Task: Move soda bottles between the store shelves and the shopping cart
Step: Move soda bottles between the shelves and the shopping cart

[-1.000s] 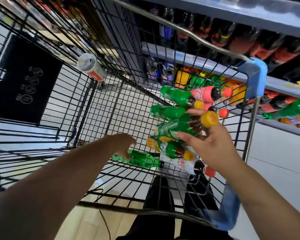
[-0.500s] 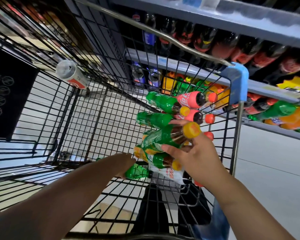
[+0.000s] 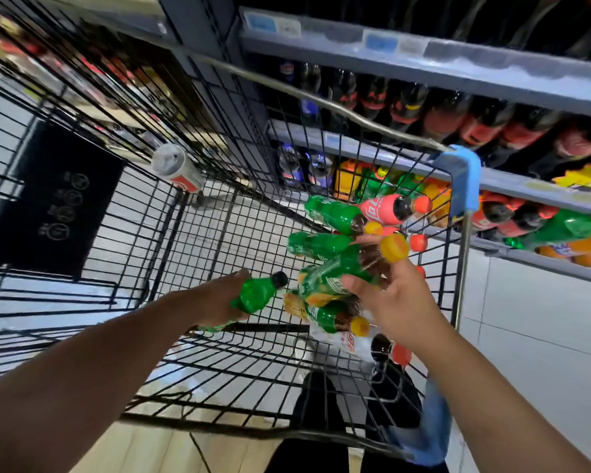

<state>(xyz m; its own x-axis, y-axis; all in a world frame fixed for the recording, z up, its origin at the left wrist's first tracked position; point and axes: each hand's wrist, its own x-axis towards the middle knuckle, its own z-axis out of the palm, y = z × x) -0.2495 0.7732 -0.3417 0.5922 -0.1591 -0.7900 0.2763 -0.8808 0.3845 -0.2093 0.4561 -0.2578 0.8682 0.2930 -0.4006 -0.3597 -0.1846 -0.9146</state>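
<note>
Green bottle (image 3: pixel 255 295) in curled left hand (image 3: pixel 217 298)

Inside the cart (image 3: pixel 133 233), a pile of bottles (image 3: pixel 331 213) is heaped along the right wall. A raised bottle (image 3: pixel 348 264) is gripped over the pile by the right hand (image 3: pixel 400 302). A second bottle (image 3: pixel 253 295) is held just left of it by the left hand (image 3: pixel 219 298). A can (image 3: pixel 178 169) is spotted at the far wall, and shelves (image 3: pixel 423 63) are ranged behind.
</note>
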